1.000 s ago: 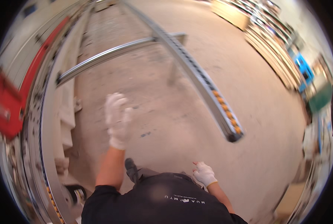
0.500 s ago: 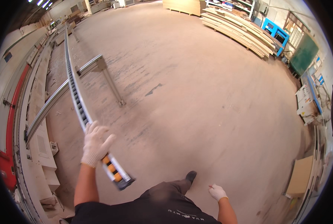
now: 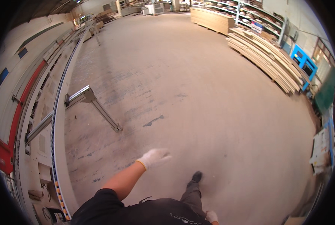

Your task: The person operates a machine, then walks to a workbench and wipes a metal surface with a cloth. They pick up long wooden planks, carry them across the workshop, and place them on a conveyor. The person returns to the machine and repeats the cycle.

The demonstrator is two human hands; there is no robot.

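Down the frame's left side, the roller rail (image 3: 56, 146) runs lengthwise, left of the nearer, empty-fingered left hand (image 3: 155, 158); right hand (image 3: 211, 216) partly hidden, grip unclear.

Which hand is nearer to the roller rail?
Left. The left hand is apart from the roller rail, off to its right; the right hand is farther right, beyond the person's leg.

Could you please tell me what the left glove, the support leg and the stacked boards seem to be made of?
Left glove: cloth, perhaps cotton, matt white, by its snug, yellow-edged cuff; blur hides the weave.
Support leg: bare metal, probably aluminium, by its grey sheen and lengthwise grooves.
Boards: wood or wood-based sheet, seemingly unpainted, by their pale tan colour.
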